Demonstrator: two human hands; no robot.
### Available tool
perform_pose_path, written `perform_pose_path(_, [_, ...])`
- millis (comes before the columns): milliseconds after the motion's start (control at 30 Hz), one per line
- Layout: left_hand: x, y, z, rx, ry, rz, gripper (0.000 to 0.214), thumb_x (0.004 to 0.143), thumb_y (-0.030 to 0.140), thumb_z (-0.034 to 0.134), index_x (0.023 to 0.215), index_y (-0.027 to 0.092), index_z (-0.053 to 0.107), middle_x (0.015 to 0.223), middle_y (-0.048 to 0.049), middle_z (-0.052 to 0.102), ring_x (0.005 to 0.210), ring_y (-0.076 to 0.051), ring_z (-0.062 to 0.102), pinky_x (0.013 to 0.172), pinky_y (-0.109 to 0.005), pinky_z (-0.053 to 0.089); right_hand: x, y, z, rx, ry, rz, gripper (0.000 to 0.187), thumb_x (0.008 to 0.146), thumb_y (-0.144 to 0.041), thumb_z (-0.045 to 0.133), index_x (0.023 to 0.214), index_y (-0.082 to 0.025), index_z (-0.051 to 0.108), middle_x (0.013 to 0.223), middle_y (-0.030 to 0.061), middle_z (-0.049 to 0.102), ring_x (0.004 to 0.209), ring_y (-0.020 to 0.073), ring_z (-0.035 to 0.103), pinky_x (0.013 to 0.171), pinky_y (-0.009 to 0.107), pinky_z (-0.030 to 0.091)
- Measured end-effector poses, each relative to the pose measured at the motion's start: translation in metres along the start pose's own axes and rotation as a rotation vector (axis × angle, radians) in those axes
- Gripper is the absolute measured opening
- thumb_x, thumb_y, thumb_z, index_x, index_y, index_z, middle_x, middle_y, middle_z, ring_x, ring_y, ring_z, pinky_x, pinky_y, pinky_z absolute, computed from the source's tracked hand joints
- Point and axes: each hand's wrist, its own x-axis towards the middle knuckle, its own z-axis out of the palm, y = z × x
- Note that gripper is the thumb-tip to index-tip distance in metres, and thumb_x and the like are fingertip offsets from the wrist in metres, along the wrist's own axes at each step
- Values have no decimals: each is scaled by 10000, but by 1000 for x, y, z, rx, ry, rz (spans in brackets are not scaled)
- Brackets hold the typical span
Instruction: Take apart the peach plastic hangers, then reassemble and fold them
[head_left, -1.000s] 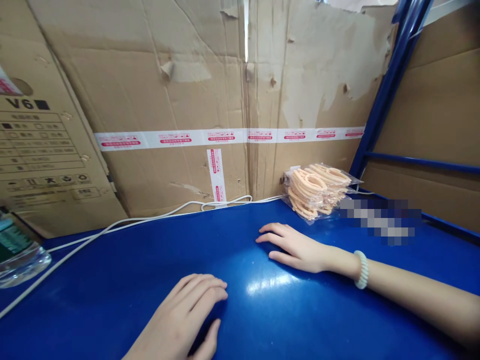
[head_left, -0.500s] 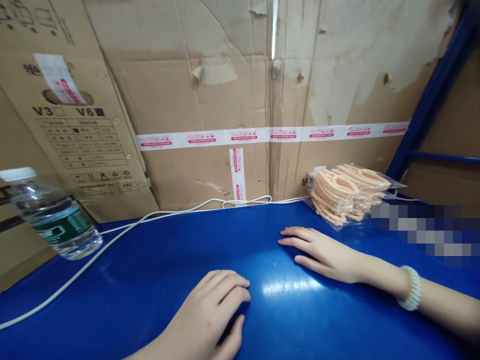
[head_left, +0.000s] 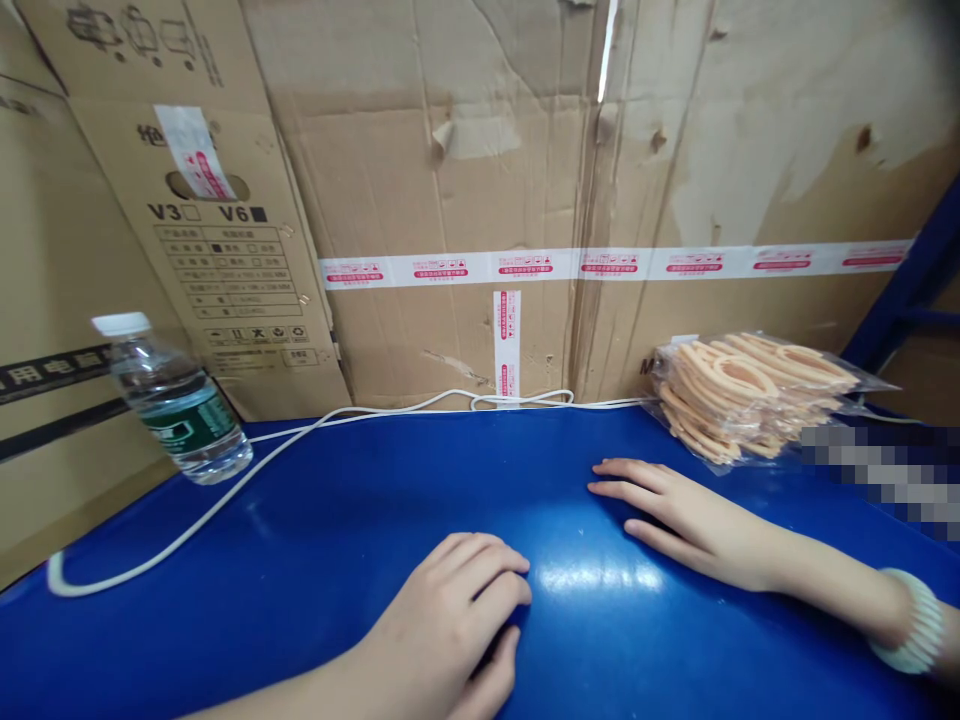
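Resting on blue tabletop (head_left: 322, 570) just front-left of the bagged peach loops (head_left: 731, 390) with fingers of right hand (head_left: 701, 525) spread, farther left with those of left hand (head_left: 457, 610) loosely curled, with cardboard (head_left: 420, 200) behind the loops, white cable (head_left: 75, 590) and bottle (head_left: 184, 410) left of them.

In front of me: glossy blue counter (head_left: 337, 520), light reflected off it as a white patch. Behind, upright brown cardboard panels (head_left: 450, 200), torn in places, bright gap at upper seam, crossed by red-printed white tape (head_left: 562, 263). To my left, carton (head_left: 214, 250) printed V3/V6; to my right, blue frame (head_left: 911, 270).
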Motion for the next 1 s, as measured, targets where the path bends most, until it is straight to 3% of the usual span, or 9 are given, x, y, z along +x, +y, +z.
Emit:
perform_pose_path(300, [0,-1,0,-4,18,13,243,798,88,489,980,192,611,1042,-73,682,965,-220,617,873,-365,515,-1,0,1,12,14,9,446,997,-390,435,1426,-278,478,1482,108,473,1339,300,459,1071,503,421])
perform_pose_path(433, [5,5,-7,24,-40,-14,244,803,69,504,982,187,621,1041,-74,692,970,-216,627,883,-355,520,-1,0,1,-11,-2,9,446,1006,-390,414,1431,-265,471,1491,113,461,1348,292,447,1080,497,413])
perform_pose_path(700, [3,2,-3,16,1,-12,243,805,88,488,973,205,619,1038,-63,695,956,-218,638,855,-356,536,-1,-3,-1,-31,-6,-2,445,1016,-376,394,1437,-244,456,1495,122,452,1360,284,433,1088,489,408])
perform_pose_path(1000, [9,11,-16,82,-63,-22,278,810,91,518,1035,214,627,1052,-60,715,993,-214,665,892,-334,550,-2,-8,-3,-6,60,9,521,1008,-376,408,1480,-161,357,1422,176,513,1287,282,501,1057,478,438])
